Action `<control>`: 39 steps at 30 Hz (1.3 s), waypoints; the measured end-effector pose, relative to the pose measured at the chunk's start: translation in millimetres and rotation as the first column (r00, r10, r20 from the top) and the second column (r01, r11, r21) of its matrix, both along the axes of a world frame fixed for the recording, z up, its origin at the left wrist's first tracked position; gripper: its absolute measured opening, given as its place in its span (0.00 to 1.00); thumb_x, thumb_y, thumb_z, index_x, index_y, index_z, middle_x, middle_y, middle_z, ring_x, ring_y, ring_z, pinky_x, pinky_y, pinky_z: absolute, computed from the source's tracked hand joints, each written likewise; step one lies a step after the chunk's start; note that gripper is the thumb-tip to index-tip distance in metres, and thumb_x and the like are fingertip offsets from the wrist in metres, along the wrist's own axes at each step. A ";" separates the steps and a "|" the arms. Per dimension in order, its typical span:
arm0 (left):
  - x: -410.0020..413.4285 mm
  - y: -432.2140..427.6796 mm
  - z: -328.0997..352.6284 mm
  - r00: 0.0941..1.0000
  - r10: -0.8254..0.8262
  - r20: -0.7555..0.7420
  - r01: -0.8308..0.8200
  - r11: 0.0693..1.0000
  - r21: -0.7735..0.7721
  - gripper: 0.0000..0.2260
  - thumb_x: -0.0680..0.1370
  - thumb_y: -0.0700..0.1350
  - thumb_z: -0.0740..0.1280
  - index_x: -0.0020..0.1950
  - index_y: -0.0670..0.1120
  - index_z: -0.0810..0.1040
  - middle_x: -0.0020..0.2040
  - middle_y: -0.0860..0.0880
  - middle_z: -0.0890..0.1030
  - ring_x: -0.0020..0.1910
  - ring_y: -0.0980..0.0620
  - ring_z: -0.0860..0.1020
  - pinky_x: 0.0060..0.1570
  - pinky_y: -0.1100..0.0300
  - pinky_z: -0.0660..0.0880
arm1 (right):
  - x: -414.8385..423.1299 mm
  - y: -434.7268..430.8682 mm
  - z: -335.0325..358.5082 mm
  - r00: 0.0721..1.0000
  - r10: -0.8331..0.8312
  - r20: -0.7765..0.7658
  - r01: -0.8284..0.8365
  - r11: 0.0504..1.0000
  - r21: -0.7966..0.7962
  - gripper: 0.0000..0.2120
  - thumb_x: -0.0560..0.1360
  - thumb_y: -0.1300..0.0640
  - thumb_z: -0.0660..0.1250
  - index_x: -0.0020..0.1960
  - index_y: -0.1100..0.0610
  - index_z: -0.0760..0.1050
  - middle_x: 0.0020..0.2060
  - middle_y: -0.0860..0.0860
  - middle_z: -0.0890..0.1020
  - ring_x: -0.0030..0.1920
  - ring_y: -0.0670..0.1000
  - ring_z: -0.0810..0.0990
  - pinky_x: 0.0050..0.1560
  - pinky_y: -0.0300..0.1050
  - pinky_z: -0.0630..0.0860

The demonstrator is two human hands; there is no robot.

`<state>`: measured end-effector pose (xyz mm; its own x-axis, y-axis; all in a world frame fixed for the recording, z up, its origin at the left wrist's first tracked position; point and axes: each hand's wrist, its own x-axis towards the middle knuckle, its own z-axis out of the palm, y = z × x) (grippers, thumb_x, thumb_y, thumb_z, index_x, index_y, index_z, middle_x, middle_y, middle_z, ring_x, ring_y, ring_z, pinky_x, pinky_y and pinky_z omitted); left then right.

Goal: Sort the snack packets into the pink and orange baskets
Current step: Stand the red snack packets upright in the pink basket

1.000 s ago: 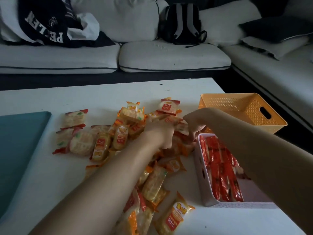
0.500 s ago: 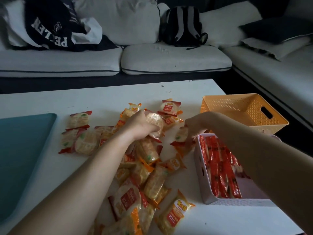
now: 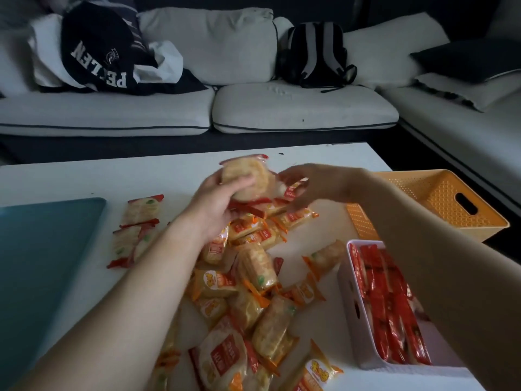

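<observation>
A heap of snack packets (image 3: 253,277), orange-edged and red-edged, covers the middle of the white table (image 3: 84,176). My left hand (image 3: 217,204) grips a round rice-cracker packet with red ends (image 3: 248,176), lifted above the heap's far end. My right hand (image 3: 307,184) reaches in from the right; its fingers touch a small red-labelled packet (image 3: 290,190) next to the lifted one, and I cannot tell whether they grip it. The pink basket (image 3: 349,303) at the right front holds several red packets. The orange basket (image 3: 439,204) stands behind it, its visible part bare.
A teal tray (image 3: 42,263) lies at the table's left. Two or three red-edged packets (image 3: 135,230) lie apart, left of the heap. A white sofa (image 3: 282,108) with a backpack (image 3: 313,52) and dark clothing runs beyond the table's far edge.
My left hand has picked the round cracker packet out of the heap and raised it. My right hand has moved left from the pink basket toward it.
</observation>
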<state>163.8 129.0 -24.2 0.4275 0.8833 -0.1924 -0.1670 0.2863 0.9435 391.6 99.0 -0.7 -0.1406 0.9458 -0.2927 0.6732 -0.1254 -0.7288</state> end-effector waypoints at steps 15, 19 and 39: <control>-124.1 15.8 3.0 0.950 0.146 -0.277 -0.163 0.986 -0.038 0.11 0.74 0.39 0.73 0.55 0.41 0.81 0.47 0.41 0.87 0.42 0.46 0.87 0.35 0.57 0.83 | -15.8 41.0 -38.8 0.865 -0.346 0.365 0.290 0.936 0.200 0.17 0.72 0.50 0.76 0.54 0.58 0.77 0.45 0.53 0.81 0.42 0.53 0.77 0.39 0.45 0.73; -168.0 17.8 -7.1 0.915 0.166 -0.368 -0.210 0.974 -0.083 0.18 0.72 0.40 0.75 0.60 0.39 0.79 0.49 0.37 0.86 0.41 0.41 0.87 0.34 0.53 0.83 | -61.1 36.6 -28.5 0.894 -0.435 -0.103 0.445 0.843 0.301 0.13 0.72 0.51 0.77 0.52 0.56 0.80 0.44 0.51 0.85 0.45 0.55 0.83 0.48 0.51 0.81; -226.0 -14.4 -18.0 0.317 -0.110 -0.942 0.278 0.960 -0.019 0.16 0.69 0.47 0.73 0.55 0.46 0.76 0.49 0.43 0.82 0.38 0.43 0.86 0.35 0.43 0.83 | -178.7 33.3 -35.3 0.918 0.177 0.354 -0.188 0.982 -0.003 0.12 0.74 0.45 0.72 0.43 0.53 0.76 0.39 0.49 0.80 0.38 0.49 0.79 0.36 0.44 0.72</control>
